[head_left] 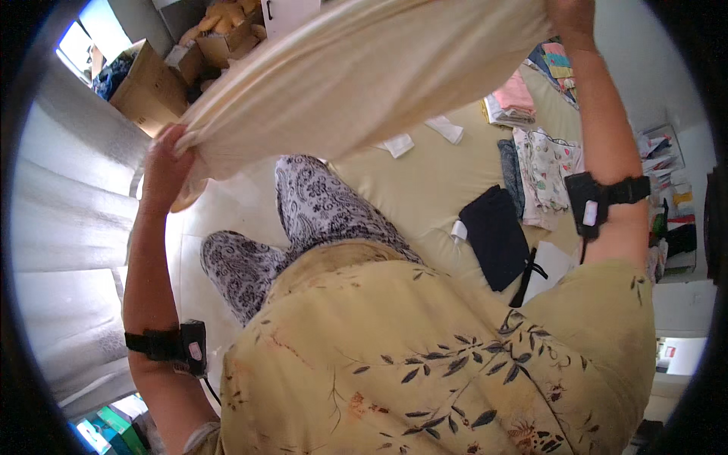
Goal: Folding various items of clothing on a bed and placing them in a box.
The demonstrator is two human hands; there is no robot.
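A large cream cloth (364,83) is stretched in the air across the upper part of the view; whether it is a garment or a sheet I cannot tell. My left hand (167,163) grips its lower left corner, fingers wrapped round the bunched fabric. At the top right, my right hand (572,21) is closed on the other end, partly cut off by the picture's edge. Both arms are raised and spread apart. The cloth hides part of the bed behind it.
Folded clothes lie on the bed (409,193): dark trousers (494,236), a white patterned garment (547,163) and a pink-topped stack (514,98). Small white pieces (445,129) lie nearby. Cardboard boxes (152,89) stand far left, beside a pale curtain (68,197). Shelves (675,197) line the right.
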